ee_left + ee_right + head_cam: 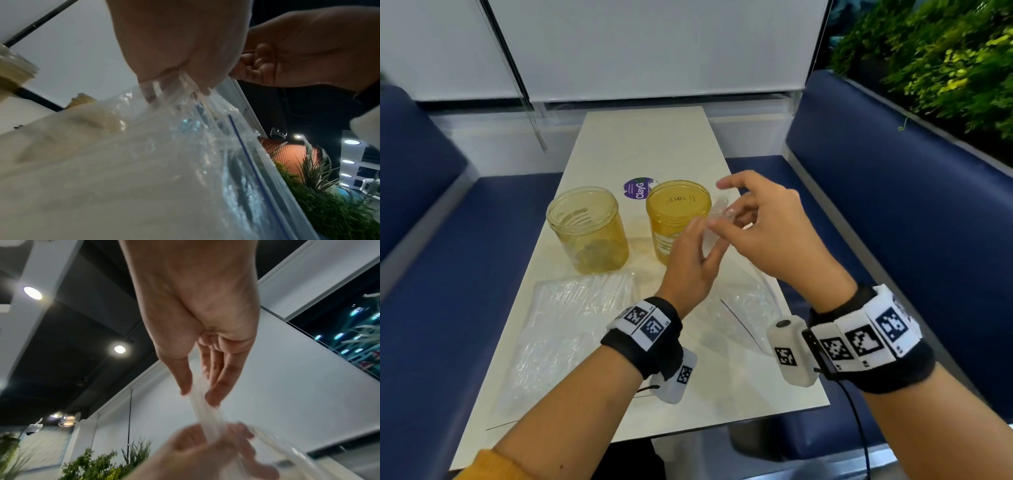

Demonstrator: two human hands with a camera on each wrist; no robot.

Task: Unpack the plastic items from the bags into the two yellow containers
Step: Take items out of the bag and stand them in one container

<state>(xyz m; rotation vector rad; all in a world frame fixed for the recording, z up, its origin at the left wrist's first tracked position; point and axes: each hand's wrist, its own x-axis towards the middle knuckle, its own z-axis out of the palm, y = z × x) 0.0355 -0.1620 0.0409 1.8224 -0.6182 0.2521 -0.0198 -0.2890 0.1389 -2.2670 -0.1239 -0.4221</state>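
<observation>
Clear plastic items (207, 415) pinched between both hands (722, 240), just beside right yellow container's rim (678, 200).

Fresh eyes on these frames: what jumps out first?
Both hands meet above the table's right side: the left hand and right hand pinch a bunch of clear plastic items over a zip bag. Behind them stand two yellow containers, the right one nearest the hands.

- Two yellow containers (588, 229) (677, 219) stand upright, side by side, lidless.
- Clear bag (743, 301) raised, mouth held open.
- Second clear bag (571, 315) lies flat.
- Clear plastic items (207, 415) pinched together.
</observation>
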